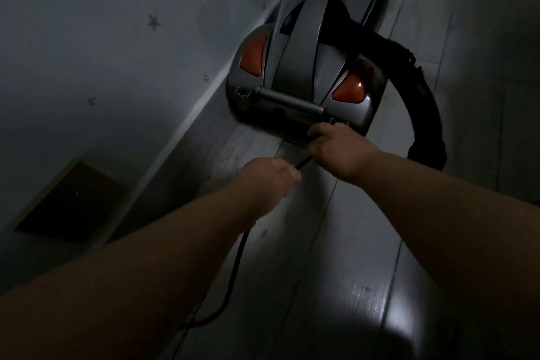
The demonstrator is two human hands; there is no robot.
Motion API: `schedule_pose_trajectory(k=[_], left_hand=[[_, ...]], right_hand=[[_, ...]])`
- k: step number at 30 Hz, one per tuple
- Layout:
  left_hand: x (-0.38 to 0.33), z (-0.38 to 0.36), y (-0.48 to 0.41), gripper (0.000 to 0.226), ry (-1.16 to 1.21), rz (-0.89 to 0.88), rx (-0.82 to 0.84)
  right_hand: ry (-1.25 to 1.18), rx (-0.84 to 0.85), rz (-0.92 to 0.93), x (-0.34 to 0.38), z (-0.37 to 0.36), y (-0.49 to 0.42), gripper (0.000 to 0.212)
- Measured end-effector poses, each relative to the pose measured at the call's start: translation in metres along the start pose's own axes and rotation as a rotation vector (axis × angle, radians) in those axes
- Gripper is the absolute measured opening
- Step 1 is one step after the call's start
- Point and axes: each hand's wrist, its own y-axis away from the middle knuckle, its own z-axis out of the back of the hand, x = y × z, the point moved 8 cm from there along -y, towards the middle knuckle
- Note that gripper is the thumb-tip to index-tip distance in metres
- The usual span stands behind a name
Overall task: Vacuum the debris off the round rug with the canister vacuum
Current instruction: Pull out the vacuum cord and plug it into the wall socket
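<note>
Head view, dim light: two bare forearms reached from the bottom of the frame toward the centre over a pale plank floor. A black power cord lay on the floor at lower left, rose under the left forearm and ran into the left hand. That hand was motion-blurred, and its fingers were curled round the cord in a closed grip. A short taut stretch of cord crossed from it to the right hand, just beyond and to the right. The right hand's fingers were bent down round the cord where it met the rear of the canister vacuum, and their tips were hidden beneath the hand.

The vacuum stood on the floor in the upper centre of the frame, close along the wall, with its rear end touching the right hand. It was grey with orange side panels and a grey bar handle across the back. Its black hose curved out to the right and back down toward centre right. Left of it rose a pale wall dotted with small star stickers. A brown square panel sat at lower left.
</note>
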Motion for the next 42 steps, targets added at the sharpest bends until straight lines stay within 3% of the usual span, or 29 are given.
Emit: schedule_pose_trajectory(k=[5,10,12,15,20,25,28,35,39,42], left_hand=[[0.029,0.02,0.058,0.018,0.113,0.056,0.16],[0.035,-0.014,0.024,0.017,0.1,0.32,0.289],[0.017,-0.029,-0.003,0.007,0.2,0.301,0.262],[0.002,-0.039,-0.036,0.023,0.285,0.257,0.151],[0.013,-0.039,-0.056,0.026,-0.029,0.122,0.074],[0.055,-0.029,-0.021,0.024,0.084,0.104,0.069],[0.078,-0.019,0.005,0.023,0.131,0.057,0.14],[0.086,-0.011,0.014,0.021,0.159,0.161,0.332],[0.049,-0.032,-0.027,0.014,0.343,0.253,0.222],[0.029,-0.041,-0.052,0.026,0.164,0.238,0.147]], right_hand=[[-0.008,-0.114,0.113,0.01,0.007,0.004,0.021],[-0.051,-0.08,0.084,0.009,0.005,0.001,0.019],[-0.032,-0.149,0.177,0.018,0.013,0.003,0.013],[-0.014,-0.226,0.226,0.024,0.02,0.005,0.013],[0.012,-0.04,0.044,0.007,0.001,0.003,0.027],[0.211,0.041,0.051,0.009,-0.002,0.008,0.036],[0.187,0.054,0.028,0.012,-0.003,0.009,0.037],[0.106,0.101,-0.008,0.022,-0.008,0.001,0.034],[0.048,0.048,0.051,0.024,0.002,0.0,0.033],[0.031,-0.03,0.101,0.024,0.008,0.003,0.031]])
